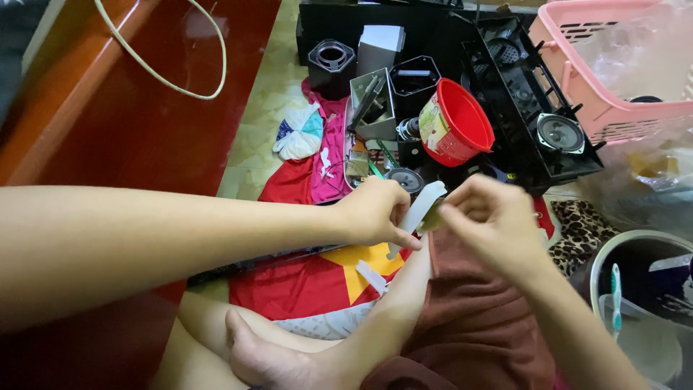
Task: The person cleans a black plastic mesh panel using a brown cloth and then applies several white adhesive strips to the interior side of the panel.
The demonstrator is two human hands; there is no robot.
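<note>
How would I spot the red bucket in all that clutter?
Find the big pink plastic basket at the top right. Left of it lies a black plastic speaker frame, and against that frame's left side lies the red plastic bucket, tipped on its side. It is the only round, bright red container there.

I see a white paper strip (421,209), tilted, pinched btwn both hands' fingertips; small greenish piece (432,219) at its right-hand end.

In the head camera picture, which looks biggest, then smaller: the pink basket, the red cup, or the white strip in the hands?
1. Pink basket, though the picture's edge cuts it off.
2. Red cup.
3. White strip, pinched by the left hand and right hand, smallest despite being nearest.
</note>
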